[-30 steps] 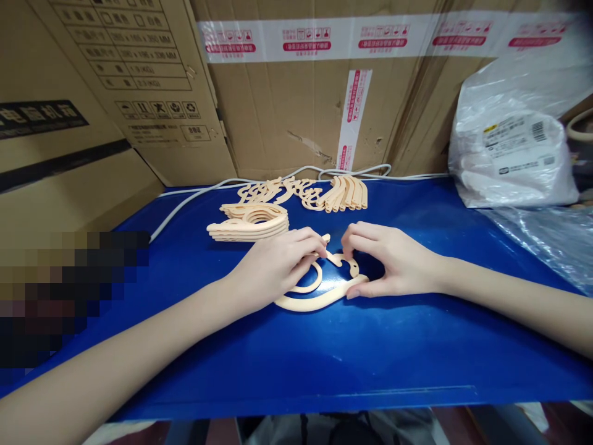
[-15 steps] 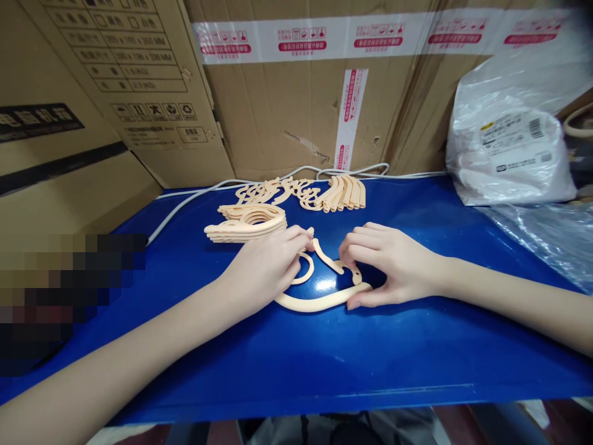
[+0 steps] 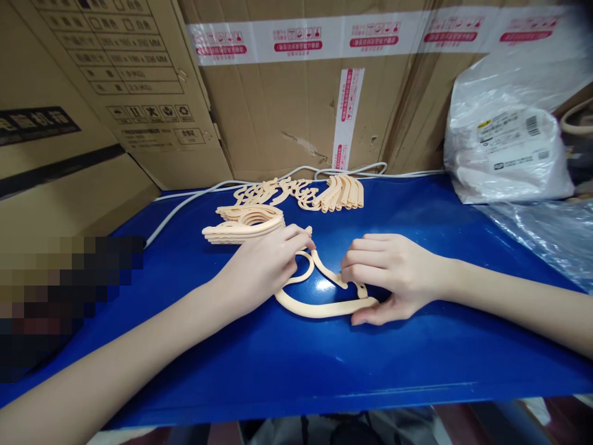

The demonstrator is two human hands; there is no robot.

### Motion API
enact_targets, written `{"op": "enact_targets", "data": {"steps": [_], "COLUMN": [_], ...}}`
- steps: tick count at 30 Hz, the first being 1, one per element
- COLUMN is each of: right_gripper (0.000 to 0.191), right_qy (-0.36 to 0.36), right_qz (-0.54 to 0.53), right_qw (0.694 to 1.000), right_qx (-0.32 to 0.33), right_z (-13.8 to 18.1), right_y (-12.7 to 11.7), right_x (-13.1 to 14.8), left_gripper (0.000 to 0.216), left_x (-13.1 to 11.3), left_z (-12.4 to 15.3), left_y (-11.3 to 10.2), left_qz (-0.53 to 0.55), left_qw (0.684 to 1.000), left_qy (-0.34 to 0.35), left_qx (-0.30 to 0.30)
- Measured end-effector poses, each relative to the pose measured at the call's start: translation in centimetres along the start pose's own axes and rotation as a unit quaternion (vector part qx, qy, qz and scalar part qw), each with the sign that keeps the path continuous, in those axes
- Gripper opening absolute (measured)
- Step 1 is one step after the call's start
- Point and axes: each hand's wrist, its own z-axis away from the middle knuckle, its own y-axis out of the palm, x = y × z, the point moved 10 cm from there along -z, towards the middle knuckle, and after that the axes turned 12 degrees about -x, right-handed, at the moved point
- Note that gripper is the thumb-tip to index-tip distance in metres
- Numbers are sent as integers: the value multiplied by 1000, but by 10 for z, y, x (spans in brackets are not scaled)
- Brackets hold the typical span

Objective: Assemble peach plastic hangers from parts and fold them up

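A peach plastic hanger [image 3: 319, 307] lies flat on the blue table [image 3: 324, 364], in the middle. My left hand [image 3: 262, 266] is closed on its left side, with the fingers around the curved hook part. My right hand [image 3: 393, 272] is curled over the hanger's right end, thumb pressed against the outer rim. Behind my left hand sits a stack of the same hangers [image 3: 245, 224]. Further back lies a spread of loose peach hanger parts [image 3: 301, 193].
Cardboard boxes [image 3: 287, 93] wall the back and left of the table. A white cable [image 3: 194, 198] runs along the back edge. A white plastic bag [image 3: 504, 148] and clear plastic wrap [image 3: 546, 241] lie at the right. A blurred patch covers the left side.
The hanger has shifted slightly toward me and its right end has moved right. My right hand has slid with it, now lower and flatter. My left hand stays on the hook.
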Motion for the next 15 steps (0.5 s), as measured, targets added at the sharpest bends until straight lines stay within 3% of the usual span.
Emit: {"op": "enact_targets", "data": {"steps": [9, 15], "right_gripper": [38, 27], "right_qy": [-7, -43], "right_qz": [9, 27], "right_qw": [1000, 999], "right_qx": [4, 3], "right_z": [0, 1], "right_y": [0, 1], "right_x": [2, 8], "left_gripper": [36, 32], "left_x": [-9, -17], "left_z": [2, 2], "left_y": [-11, -20], "left_qz": [-37, -49], "left_qw": [996, 990], "left_qy": [47, 85], "left_qx": [-65, -103]}}
